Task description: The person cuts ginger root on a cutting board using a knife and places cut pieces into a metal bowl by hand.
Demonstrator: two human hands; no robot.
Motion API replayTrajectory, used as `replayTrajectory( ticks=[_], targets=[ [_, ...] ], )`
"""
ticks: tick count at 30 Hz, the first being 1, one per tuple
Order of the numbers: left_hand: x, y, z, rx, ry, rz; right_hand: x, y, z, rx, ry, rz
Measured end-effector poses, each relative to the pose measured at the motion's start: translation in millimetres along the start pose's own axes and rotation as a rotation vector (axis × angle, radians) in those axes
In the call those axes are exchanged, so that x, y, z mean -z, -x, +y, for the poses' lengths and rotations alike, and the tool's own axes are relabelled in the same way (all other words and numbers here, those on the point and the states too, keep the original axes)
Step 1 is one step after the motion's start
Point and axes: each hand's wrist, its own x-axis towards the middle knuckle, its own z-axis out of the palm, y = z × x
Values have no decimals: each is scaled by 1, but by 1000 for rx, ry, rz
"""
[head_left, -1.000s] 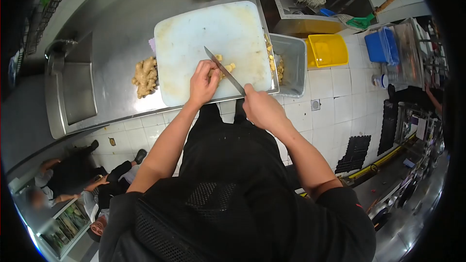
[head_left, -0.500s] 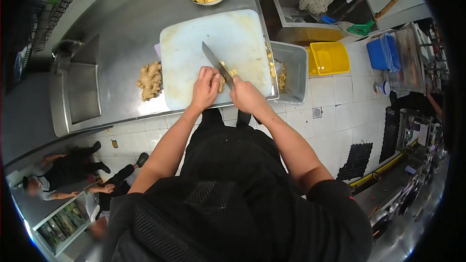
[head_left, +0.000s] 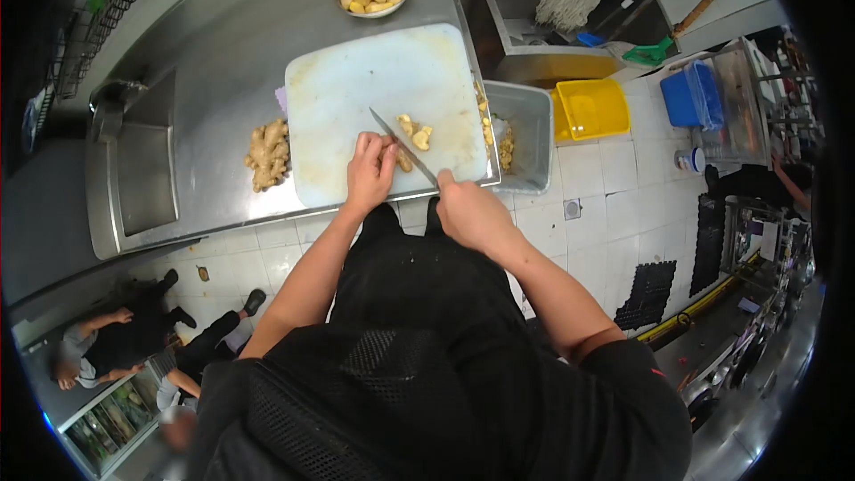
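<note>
My right hand (head_left: 474, 211) is closed round the handle of a kitchen knife (head_left: 403, 146), whose blade slants up and left over the white cutting board (head_left: 356, 80). With fingers bent, my left hand (head_left: 370, 169) grips a piece of ginger (head_left: 403, 161) close beside the blade; part of that piece is hidden by the fingers and the knife. Cut ginger pieces (head_left: 422, 136) lie just beyond the blade, on its right side. Left of the board, on the steel counter, sits a large unpeeled ginger root (head_left: 268, 155).
A metal bowl (head_left: 341, 2) of peeled ginger pieces stands behind the board. Ginger scraps lie along the counter's right edge and in the grey bin (head_left: 531, 138) below. Beside it is a yellow container (head_left: 591, 110). A sink (head_left: 147, 174) is at left. Other people (head_left: 125, 334) are at lower left.
The knife has drawn back towards me and lies lower, with my right hand nearer the board's front edge. Cut ginger pieces now show more beyond the blade. My left hand stays on the ginger.
</note>
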Motion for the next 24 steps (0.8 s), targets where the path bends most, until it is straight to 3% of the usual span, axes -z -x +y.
replayTrajectory(
  ticks=[3, 5, 10, 16, 18, 19, 20, 22, 24],
  targets=[
    [-4, -3, -5, -111, -14, 83, 4, 6, 2, 13, 20, 11],
    [-3, 4, -5, -2, 10, -1, 7, 13, -4, -42, 21, -88],
    [-2, 4, -1, -15, 17, 20, 12, 10, -3, -45, 31, -164],
    [-4, 6, -3, -30, 0, -2, -58, -96, 19, 84, -172, 110],
    [-12, 16, -27, 27, -113, -51, -72, -121, 29, 150, -165, 41],
    [-15, 16, -38, -28, -119, -40, -92, -127, 42, 258, -175, 264],
    [-20, 17, -48, -86, -150, 25, -108, -149, 67, 308, -161, 150],
    [-8, 12, -35, 1, -60, 6, -58, -111, 36, 249, -238, 65],
    [-9, 7, -33, -41, -27, 63, -66, -122, 49, 198, -138, 164]
  ],
)
